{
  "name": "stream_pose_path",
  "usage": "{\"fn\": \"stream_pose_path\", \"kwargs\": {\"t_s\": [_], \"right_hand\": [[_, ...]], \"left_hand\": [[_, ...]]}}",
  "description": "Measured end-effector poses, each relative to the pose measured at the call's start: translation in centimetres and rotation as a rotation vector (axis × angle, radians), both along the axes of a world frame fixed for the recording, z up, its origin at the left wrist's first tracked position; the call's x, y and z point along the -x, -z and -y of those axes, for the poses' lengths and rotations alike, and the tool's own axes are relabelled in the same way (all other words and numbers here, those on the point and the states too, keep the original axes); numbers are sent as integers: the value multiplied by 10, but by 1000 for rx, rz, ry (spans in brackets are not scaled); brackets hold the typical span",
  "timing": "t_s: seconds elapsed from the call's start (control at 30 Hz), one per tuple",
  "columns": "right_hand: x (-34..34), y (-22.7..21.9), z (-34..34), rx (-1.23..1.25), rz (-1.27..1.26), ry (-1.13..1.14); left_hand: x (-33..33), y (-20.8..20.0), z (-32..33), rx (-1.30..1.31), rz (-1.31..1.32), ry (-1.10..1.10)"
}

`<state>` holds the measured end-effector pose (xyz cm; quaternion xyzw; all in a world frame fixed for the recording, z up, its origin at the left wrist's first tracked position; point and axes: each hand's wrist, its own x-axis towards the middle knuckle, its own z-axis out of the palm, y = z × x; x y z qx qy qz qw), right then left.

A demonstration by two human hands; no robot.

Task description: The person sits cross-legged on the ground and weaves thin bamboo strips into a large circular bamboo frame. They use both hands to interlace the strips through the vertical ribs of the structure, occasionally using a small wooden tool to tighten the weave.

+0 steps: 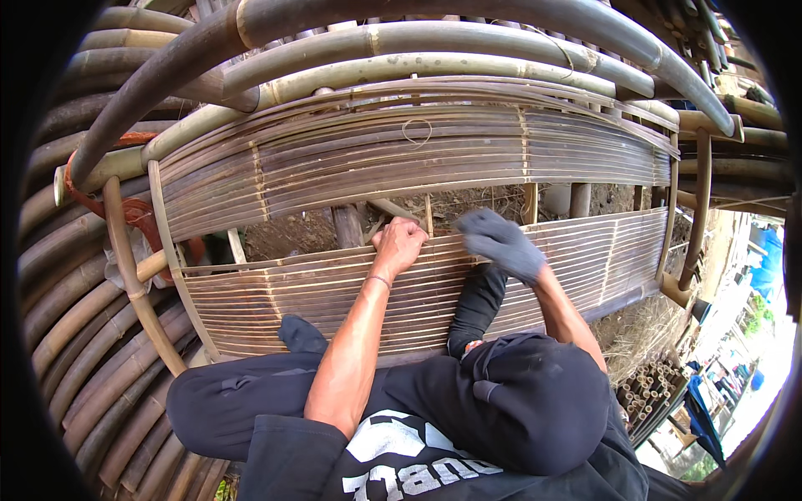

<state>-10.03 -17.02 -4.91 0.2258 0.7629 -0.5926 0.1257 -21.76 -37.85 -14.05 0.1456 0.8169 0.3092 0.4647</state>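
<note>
A long slatted bamboo panel (568, 267) lies across in front of me, its thin strips tied with pale cross bindings. My left hand (400, 245), bare, is closed over the far edge of this panel, gripping the top bamboo slat beside a small upright peg (428, 215). My right hand (501, 245), in a grey glove, hangs just above the same edge a little to the right. Motion blurs its fingers, so their hold does not show. Farther away, a second slatted section (393, 154) runs parallel, with an open gap between the two.
Thick bamboo poles (434, 37) curve over the far side, and stacked bamboo (79, 334) fills the left. An orange-red cloth (142, 217) is tied at the left post. My foot in dark fabric (478, 305) rests on the near panel. Cut bamboo ends (647, 392) are piled at lower right.
</note>
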Motion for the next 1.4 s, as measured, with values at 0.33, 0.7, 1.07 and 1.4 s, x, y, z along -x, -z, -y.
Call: {"fn": "stream_pose_path", "kwargs": {"t_s": [0.33,0.7,1.07,1.4], "right_hand": [[-298,-161,-57,476,-86,1167],[-206,-79,-32,-943,298,265],[13,7,47,-605,-87,-104],[-215,-131,0,244,411,1002]], "left_hand": [[3,-7,-2,15,26,8],[1,-5,-5,55,-4,23],[1,2,2,-37,-27,0],[2,7,5,-54,-8,16]]}}
